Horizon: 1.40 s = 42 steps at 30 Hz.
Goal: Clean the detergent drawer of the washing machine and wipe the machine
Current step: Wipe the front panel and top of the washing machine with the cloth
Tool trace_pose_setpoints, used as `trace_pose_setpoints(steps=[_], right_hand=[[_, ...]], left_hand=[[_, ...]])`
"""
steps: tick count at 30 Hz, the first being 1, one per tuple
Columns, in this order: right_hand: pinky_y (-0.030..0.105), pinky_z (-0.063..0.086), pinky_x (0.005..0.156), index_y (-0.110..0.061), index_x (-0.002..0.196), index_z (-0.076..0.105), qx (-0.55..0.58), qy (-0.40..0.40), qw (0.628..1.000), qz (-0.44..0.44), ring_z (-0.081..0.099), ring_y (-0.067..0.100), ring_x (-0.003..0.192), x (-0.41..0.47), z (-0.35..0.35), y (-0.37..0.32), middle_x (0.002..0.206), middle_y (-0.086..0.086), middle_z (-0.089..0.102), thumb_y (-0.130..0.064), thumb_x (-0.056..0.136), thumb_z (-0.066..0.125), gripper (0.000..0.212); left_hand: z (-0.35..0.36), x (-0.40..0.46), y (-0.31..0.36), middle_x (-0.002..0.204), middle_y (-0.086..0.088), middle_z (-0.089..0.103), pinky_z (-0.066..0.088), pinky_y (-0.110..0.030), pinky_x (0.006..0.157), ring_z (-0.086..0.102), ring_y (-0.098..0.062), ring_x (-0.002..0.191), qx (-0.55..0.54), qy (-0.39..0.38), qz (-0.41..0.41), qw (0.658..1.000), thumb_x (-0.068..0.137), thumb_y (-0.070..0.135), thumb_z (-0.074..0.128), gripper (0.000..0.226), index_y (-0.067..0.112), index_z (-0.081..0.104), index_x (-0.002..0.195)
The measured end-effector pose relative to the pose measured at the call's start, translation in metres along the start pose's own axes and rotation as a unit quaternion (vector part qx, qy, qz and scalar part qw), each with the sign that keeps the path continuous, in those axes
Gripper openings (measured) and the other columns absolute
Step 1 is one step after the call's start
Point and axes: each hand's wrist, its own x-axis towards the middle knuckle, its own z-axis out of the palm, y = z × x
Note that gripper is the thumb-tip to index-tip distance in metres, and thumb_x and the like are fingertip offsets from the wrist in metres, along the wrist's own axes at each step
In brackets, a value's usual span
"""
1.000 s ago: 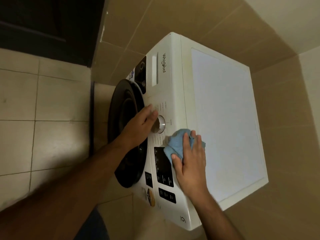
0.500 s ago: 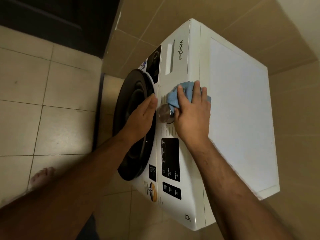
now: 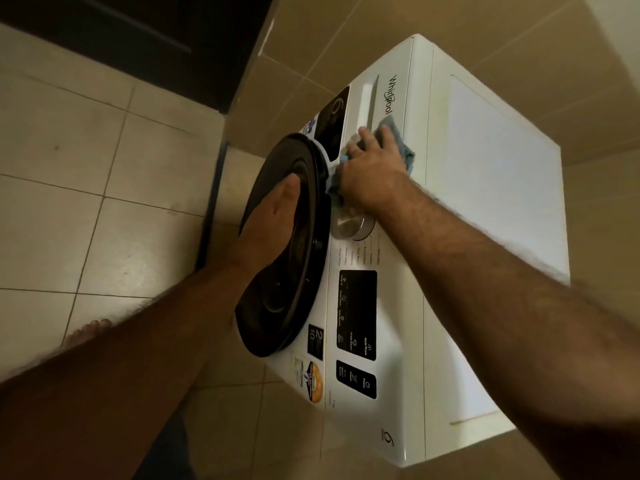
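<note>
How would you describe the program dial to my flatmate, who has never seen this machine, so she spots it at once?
Start at the white washing machine and find its round black door. On the white control panel right beside the door's rim sits the program dial, between the right hand pressing a blue cloth and the black display. It is the only shiny, raised metal knob there.

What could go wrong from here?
1. The right hand wipes with the cloth just beyond the dial; the wrist might nudge it.
2. The cloth sits by the drawer handle and could catch there.
3. The left hand leans on the door, possibly smudging it.
</note>
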Motion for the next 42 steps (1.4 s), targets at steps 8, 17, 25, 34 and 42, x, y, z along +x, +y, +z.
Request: trace_pose_setpoints(steps=[8,17,25,34,42], right_hand=[[0.063,0.002,0.116,-0.01,0.152,0.026,-0.115,-0.093,0.989,0.013,0.01,0.044,0.147,-0.02,0.006,-0.065,0.158,0.022,0.022,-0.054,0.094,0.042,0.074],[0.058,-0.008,0.117,-0.018,0.147,0.04,-0.108,-0.039,0.991,-0.073,0.014,0.04,0.147,-0.093,0.045,-0.1,0.154,0.014,0.035,-0.049,0.094,0.048,0.062],[0.055,0.026,0.113,-0.012,0.108,0.07,0.16,0.152,0.975,-0.012,0.059,0.031,0.111,-0.149,0.036,-0.035,0.107,0.012,0.069,-0.024,0.077,0.065,0.034],[0.053,0.006,0.12,-0.017,0.141,0.049,0.107,0.156,0.981,-0.045,0.007,0.036,0.149,-0.079,0.04,-0.036,0.159,0.013,0.026,-0.025,0.09,0.057,0.053],[0.054,-0.009,0.119,-0.015,0.152,0.026,-0.049,0.067,0.994,-0.069,-0.009,0.036,0.149,-0.11,0.067,-0.083,0.162,0.015,0.011,-0.04,0.099,0.026,0.058]], left_hand=[[-0.027,-0.001,-0.015,0.155,0.006,0.033,0.021,-0.039,0.12,0.029,-0.013,0.143,0.025,-0.001,-0.04,0.999,0.079,0.083,0.016,0.09,0.03,0.03,0.151],[-0.037,-0.006,0.0,0.157,0.004,0.029,0.016,-0.032,0.119,0.025,-0.013,0.145,0.039,-0.016,-0.034,0.999,0.085,0.075,0.012,0.084,0.027,0.028,0.152],[-0.036,-0.014,0.01,0.158,0.004,0.027,0.014,-0.039,0.12,0.021,-0.015,0.146,0.033,-0.031,-0.022,0.999,0.074,0.082,0.01,0.096,0.029,0.027,0.152],[-0.025,-0.009,0.006,0.159,0.005,0.025,0.013,-0.024,0.113,0.02,-0.01,0.146,0.007,-0.041,-0.014,0.999,0.095,0.062,0.013,0.069,0.026,0.026,0.152],[-0.013,-0.012,-0.008,0.157,0.005,0.03,0.018,-0.04,0.121,0.025,-0.013,0.145,0.027,-0.048,-0.031,0.998,0.078,0.081,0.01,0.093,0.027,0.028,0.151]])
